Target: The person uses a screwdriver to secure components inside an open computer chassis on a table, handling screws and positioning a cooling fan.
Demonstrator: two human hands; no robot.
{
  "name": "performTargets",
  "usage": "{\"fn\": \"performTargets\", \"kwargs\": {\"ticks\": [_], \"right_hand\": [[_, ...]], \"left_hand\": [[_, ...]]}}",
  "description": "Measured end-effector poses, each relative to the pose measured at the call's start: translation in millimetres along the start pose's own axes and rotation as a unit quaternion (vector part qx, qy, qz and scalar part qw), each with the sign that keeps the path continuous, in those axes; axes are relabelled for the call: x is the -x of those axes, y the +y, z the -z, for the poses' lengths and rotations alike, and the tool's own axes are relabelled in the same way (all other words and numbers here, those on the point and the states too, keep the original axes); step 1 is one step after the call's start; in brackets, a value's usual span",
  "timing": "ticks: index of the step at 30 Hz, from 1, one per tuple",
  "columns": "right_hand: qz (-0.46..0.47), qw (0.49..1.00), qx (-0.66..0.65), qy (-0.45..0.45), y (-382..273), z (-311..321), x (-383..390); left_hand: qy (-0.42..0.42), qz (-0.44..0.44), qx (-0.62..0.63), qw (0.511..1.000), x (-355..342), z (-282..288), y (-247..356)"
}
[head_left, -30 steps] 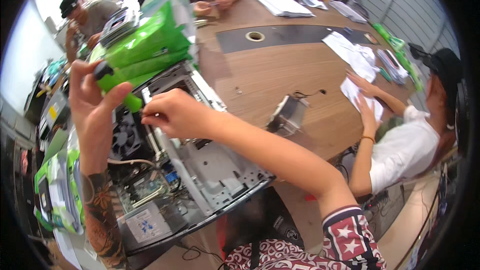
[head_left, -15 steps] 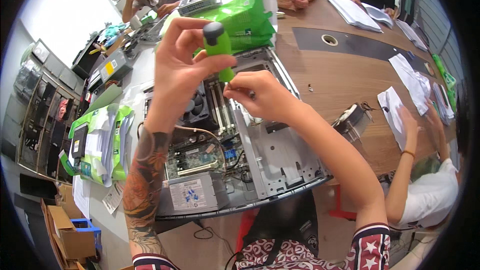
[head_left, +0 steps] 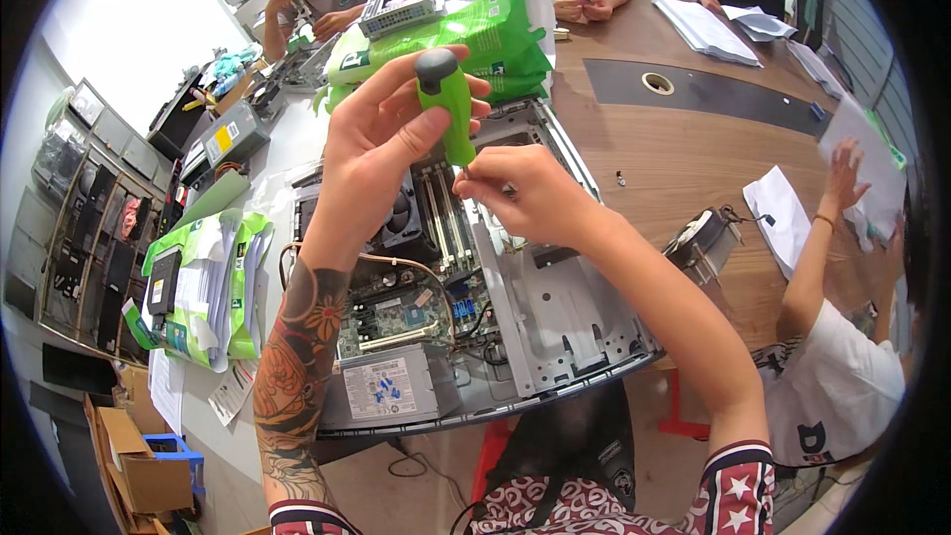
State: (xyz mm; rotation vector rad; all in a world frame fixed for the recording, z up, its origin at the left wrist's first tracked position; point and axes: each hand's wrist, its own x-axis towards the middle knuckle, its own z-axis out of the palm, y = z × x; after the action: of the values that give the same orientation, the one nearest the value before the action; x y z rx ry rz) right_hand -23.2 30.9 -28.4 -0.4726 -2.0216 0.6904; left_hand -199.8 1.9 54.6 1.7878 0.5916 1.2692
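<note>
A green screwdriver (head_left: 451, 117) with a dark grey cap stands nearly upright over an opened desktop computer case (head_left: 567, 309). Its handle is gripped by my left hand (head_left: 369, 159), thumb along one side. My right hand (head_left: 535, 196) is closed in a pinch at the shaft, just below the handle; the tip is hidden. Beneath both hands lie a cooling fan (head_left: 403, 220), memory slots (head_left: 432, 213) and the green motherboard (head_left: 394, 317). A silver power supply (head_left: 381, 386) fills the case's near left corner.
Green-and-white plastic packages lie behind the case (head_left: 495, 35) and to its left (head_left: 203, 282). On the brown table (head_left: 634, 134) at right sit a dark part with wires (head_left: 698, 233) and a tape roll (head_left: 657, 84). Co-workers sit around, one close at right (head_left: 837, 367).
My hands and the screwdriver appear slightly further right, as does the case. The screwdriver leans a little differently. At right, the co-worker has lifted a white sheet or bag away from the table.
</note>
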Motion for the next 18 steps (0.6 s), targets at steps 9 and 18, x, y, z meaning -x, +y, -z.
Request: {"fn": "performTargets", "kwargs": {"ticks": [9,18], "right_hand": [[-0.008,1.000,-0.002,-0.007,-3.8,-2.4,-0.8],[0.007,1.000,0.008,-0.012,-0.2,-1.5,-0.4]], "left_hand": [[-0.001,0.009,0.021,1.000,1.1,1.8,0.0],[0.040,-0.004,-0.009,0.999,4.4,-2.7,-7.9]]}}
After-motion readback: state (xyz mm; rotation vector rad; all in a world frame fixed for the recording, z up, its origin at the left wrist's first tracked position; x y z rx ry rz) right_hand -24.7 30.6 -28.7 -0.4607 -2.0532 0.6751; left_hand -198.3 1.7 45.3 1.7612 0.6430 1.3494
